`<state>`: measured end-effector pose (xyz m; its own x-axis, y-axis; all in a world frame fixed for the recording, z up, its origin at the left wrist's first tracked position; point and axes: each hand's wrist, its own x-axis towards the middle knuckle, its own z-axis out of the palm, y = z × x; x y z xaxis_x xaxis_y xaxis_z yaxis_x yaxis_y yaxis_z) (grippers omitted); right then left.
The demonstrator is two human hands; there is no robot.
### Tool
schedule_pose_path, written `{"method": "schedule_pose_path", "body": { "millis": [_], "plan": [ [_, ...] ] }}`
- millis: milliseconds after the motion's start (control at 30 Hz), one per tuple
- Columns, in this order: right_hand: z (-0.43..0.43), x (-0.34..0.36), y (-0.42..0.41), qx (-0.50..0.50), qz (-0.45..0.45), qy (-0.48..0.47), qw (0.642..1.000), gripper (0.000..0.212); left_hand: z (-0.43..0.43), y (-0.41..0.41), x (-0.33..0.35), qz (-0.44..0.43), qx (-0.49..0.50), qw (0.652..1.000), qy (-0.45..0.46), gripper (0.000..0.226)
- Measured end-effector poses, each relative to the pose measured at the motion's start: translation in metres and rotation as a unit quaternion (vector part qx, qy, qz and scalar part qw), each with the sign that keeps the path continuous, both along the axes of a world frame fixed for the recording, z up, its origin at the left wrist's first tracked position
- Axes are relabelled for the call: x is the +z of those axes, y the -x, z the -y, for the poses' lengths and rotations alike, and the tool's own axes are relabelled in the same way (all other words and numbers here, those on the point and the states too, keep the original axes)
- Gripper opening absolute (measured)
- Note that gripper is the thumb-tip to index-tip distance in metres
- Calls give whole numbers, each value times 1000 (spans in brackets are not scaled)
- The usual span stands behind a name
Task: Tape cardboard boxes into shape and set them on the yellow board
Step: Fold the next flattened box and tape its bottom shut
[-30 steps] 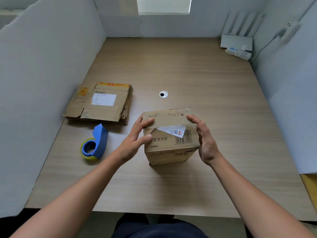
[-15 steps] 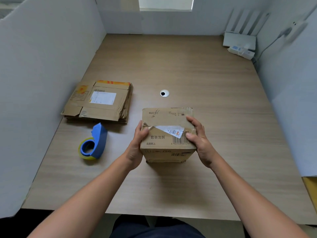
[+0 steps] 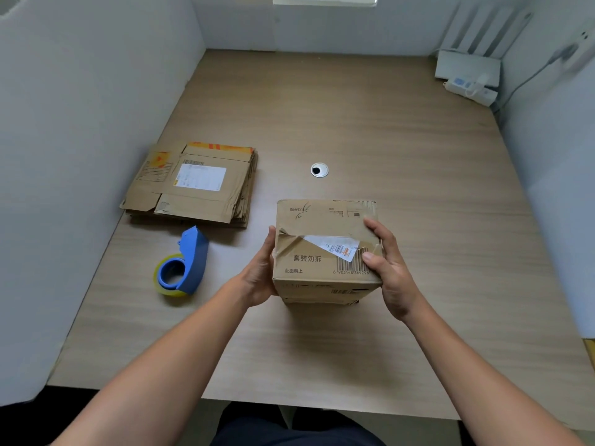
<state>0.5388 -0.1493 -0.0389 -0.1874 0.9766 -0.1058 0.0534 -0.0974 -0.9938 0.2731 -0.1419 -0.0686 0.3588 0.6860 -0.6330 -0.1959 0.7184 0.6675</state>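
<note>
Several flattened boxes sit far left, tape dispenser just beside them. Left hand grips the folded box mid-table, right hand clamps its other side. Forming step, I'd say; next, one hand must let go for the tape.

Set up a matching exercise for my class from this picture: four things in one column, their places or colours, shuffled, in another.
Things:
1. cardboard box
2. tape dispenser
3. flat cardboard stack
4. power strip

Descriptions:
a. far right corner of the table
b. blue, left of the left hand
c. gripped by the left hand and right hand
d. lying by the left partition

Pairs: 1-c, 2-b, 3-d, 4-a.
</note>
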Motion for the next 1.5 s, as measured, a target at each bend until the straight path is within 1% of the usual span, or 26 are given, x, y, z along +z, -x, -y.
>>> {"method": "schedule_pose_path", "body": {
  "millis": [133,233,300,433,467,533,633,667,733,767,800,833,867,933,1033,1067,1233,1333,1367,1467,1500],
  "plan": [
    [-4,2,-5,5,-7,-10,1000,60,-7,-1,-12,-41,29,998,37,114],
    [-7,4,-11,16,-25,-13,999,62,-4,-5,-19,-47,28,997,48,110],
    [-9,7,-13,14,-32,-14,999,61,-2,-7,-24,-53,49,996,58,114],
    [-13,6,-17,-2,-39,-8,999,60,-3,-16,-23,-54,67,994,66,140],
    [-14,6,-17,-4,-38,-4,999,60,-3,-17,-20,-49,64,995,66,139],
    [-15,7,-20,-6,-39,3,999,60,-6,-16,-18,-44,39,996,62,129],
    [-16,7,-24,-13,-45,14,999,61,-4,-12,-26,-57,30,996,68,135],
    [-16,7,-24,-13,-51,18,998,61,-3,-12,-29,-57,31,996,69,132],
    [-17,5,-22,-14,-56,22,998,61,0,-13,-27,-37,38,996,72,119],
    [-17,5,-21,-16,-59,25,998,62,0,-14,-28,-35,35,996,76,119],
    [-16,6,-21,-17,-64,31,997,62,0,-13,-32,-41,35,996,74,126],
    [-16,7,-21,-21,-69,38,997,62,-1,-12,-32,-51,34,995,72,135],
    [-15,7,-21,-23,-75,43,996,62,-1,-10,-32,-59,42,995,71,138],
    [-15,7,-22,-25,-68,40,997,62,-4,-6,-35,-76,77,990,85,139],
    [-15,6,-15,-14,-33,33,999,60,-7,5,-41,-179,126,973,69,144],
    [-15,5,-11,-12,-27,28,999,59,-8,9,-44,-194,135,970,59,144],
    [-16,2,5,-20,9,10,1000,59,-7,25,-53,-225,134,965,31,134],
    [-20,1,9,-8,37,15,999,57,-9,28,-42,-262,154,953,-4,142],
    [-23,1,11,0,41,21,999,56,-10,29,-35,-274,156,949,-17,137],
    [-31,-1,18,-11,50,33,998,55,-14,26,-15,-296,109,948,-46,95],
    [-32,-4,20,-14,72,29,997,54,-16,26,-11,-298,91,949,-43,86]
  ]
}}
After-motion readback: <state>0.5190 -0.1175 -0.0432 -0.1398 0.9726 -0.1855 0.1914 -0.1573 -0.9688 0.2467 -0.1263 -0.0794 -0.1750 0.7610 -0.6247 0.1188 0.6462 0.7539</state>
